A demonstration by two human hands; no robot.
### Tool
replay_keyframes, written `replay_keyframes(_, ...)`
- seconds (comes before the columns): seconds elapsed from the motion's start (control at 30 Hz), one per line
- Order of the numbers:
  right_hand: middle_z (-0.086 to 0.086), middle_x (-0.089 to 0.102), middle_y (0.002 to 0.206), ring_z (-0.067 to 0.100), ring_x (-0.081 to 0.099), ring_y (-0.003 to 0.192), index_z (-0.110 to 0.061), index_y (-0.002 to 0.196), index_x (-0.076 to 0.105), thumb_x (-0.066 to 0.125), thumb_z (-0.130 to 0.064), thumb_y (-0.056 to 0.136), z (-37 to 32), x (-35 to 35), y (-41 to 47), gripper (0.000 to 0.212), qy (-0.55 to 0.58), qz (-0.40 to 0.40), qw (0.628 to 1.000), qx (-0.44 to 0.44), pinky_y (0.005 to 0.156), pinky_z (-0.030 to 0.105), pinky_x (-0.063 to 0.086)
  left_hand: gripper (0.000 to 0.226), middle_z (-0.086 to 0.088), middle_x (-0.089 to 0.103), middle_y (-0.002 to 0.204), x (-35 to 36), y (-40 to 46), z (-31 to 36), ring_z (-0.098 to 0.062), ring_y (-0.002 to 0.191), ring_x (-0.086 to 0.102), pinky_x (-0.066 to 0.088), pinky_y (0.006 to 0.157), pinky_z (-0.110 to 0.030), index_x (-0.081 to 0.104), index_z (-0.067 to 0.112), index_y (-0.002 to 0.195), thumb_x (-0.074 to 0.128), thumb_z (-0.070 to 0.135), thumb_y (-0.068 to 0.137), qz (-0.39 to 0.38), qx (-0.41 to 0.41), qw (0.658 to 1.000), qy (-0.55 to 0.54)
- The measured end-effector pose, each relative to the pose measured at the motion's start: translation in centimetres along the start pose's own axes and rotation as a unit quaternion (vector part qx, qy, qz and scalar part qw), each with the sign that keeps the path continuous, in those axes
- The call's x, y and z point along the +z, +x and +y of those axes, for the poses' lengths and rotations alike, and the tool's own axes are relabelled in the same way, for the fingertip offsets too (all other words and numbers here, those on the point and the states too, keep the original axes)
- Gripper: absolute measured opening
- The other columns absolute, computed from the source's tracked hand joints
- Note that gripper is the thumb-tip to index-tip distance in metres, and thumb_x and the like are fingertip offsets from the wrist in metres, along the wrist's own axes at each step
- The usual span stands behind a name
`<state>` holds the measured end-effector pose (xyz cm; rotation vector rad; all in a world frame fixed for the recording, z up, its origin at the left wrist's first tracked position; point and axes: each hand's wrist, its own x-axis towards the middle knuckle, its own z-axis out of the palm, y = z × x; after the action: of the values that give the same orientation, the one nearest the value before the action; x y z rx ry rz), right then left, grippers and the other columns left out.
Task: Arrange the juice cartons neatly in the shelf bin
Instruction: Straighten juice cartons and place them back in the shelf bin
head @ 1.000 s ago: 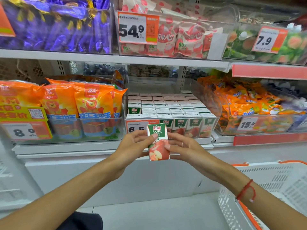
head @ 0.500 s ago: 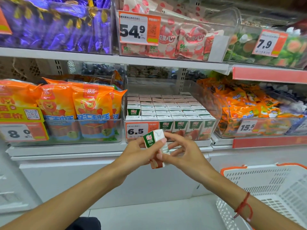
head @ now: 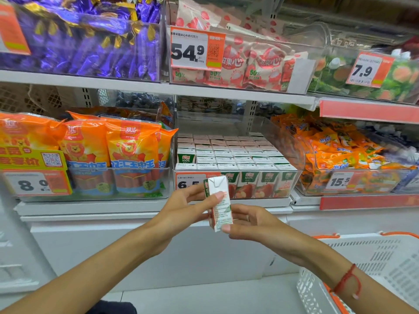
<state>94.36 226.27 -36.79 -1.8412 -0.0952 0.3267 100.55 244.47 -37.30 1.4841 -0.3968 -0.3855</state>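
Both hands, left (head: 181, 214) and right (head: 254, 223), pinch one juice carton (head: 218, 202) upright in front of the clear shelf bin (head: 292, 182), where five cartons (head: 248, 184) face front in packed rows.

A single head-worn wide-angle camera is looking forward and slightly down, facing the shelf (head: 158, 87) squarely from close range. It is sitting about level with the shelf bin (head: 235, 173) at centre frame, with both forearms reaching in from the bottom edge and straight lines bending near the picture's borders
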Motion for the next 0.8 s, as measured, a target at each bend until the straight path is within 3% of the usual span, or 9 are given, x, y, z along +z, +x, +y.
replay_keyframes(0.13, -0.011, 0.073, 0.090, -0.003, 0.069, 0.083, -0.030, 0.107, 0.064, 0.083, -0.033, 0.074, 0.3, 0.6, 0.6, 0.037, -0.005, 0.124, 0.992, -0.004, 0.068, 0.007, 0.049, 0.021, 0.008, 0.076, 0.101, 0.1, 0.0, -0.2, -0.008, 0.098, 0.070, 0.058, 0.083, -0.023, 0.069, 0.029, 0.111, 0.065, 0.031, 0.090, 0.043, 0.007, 0.999, -0.003)
replay_keyframes(0.23, -0.011, 0.068, 0.085, -0.009, 0.063, 0.071, -0.029, 0.100, 0.059, 0.088, -0.038, 0.065, 0.5, 1.0, 0.9, 0.046, -0.100, 0.208, 0.973, -0.004, 0.055, 0.008, 0.046, 0.015, 0.010, 0.076, 0.096, 0.6, 0.0, -0.3, -0.005, 0.089, 0.072, 0.058, 0.069, -0.018, 0.070, 0.032, 0.105, 0.065, 0.029, 0.091, 0.046, 0.000, 0.999, 0.001)
replay_keyframes(0.33, -0.011, 0.067, 0.088, -0.008, 0.062, 0.074, -0.030, 0.099, 0.055, 0.086, -0.048, 0.062, 0.9, 1.4, 1.0, 0.052, -0.150, 0.211, 0.966, -0.017, 0.059, 0.010, 0.049, 0.019, 0.013, 0.069, 0.103, 1.1, 0.1, -0.3, 0.000, 0.078, 0.071, 0.054, 0.058, -0.014, 0.067, 0.035, 0.105, 0.069, 0.026, 0.088, 0.054, -0.004, 0.998, 0.021)
replay_keyframes(0.47, -0.009, 0.065, 0.100, 0.002, 0.065, 0.088, -0.029, 0.105, 0.057, 0.070, -0.054, 0.077, 0.7, 0.9, 1.1, 0.040, -0.116, 0.174, 0.978, -0.004, 0.074, 0.017, 0.053, 0.019, 0.005, 0.073, 0.107, 0.3, 0.1, 0.4, -0.005, 0.083, 0.073, 0.053, 0.062, -0.014, 0.067, 0.027, 0.111, 0.061, 0.020, 0.095, 0.023, -0.012, 0.999, 0.043)
replay_keyframes(0.6, -0.006, 0.070, 0.104, 0.003, 0.069, 0.089, -0.026, 0.118, 0.060, 0.052, -0.043, 0.095, 0.0, -0.1, 1.0, 0.029, -0.033, 0.172, 0.985, 0.004, 0.075, 0.017, 0.055, 0.020, 0.007, 0.075, 0.106, -0.2, -0.1, 0.9, -0.008, 0.092, 0.072, 0.055, 0.067, -0.015, 0.064, 0.030, 0.113, 0.059, 0.020, 0.096, -0.017, -0.024, 0.999, 0.040)
replay_keyframes(0.73, -0.009, 0.072, 0.107, 0.004, 0.070, 0.095, -0.029, 0.124, 0.060, 0.049, -0.033, 0.100, -0.3, -0.2, 1.0, 0.026, 0.014, 0.142, 0.990, -0.001, 0.077, 0.018, 0.055, 0.030, 0.005, 0.071, 0.116, 0.1, -0.2, 0.8, -0.008, 0.100, 0.070, 0.058, 0.083, -0.024, 0.060, 0.025, 0.126, 0.058, 0.023, 0.097, -0.027, -0.021, 0.998, 0.049)
replay_keyframes(0.8, -0.008, 0.071, 0.115, 0.007, 0.068, 0.102, -0.030, 0.127, 0.059, 0.050, -0.031, 0.100, -0.3, -0.2, 1.0, 0.029, 0.036, 0.107, 0.994, -0.004, 0.083, 0.021, 0.055, 0.031, 0.004, 0.070, 0.117, 0.2, -0.2, 0.9, -0.009, 0.100, 0.070, 0.058, 0.084, -0.025, 0.059, 0.023, 0.128, 0.057, 0.022, 0.097, -0.020, -0.019, 0.999, 0.043)
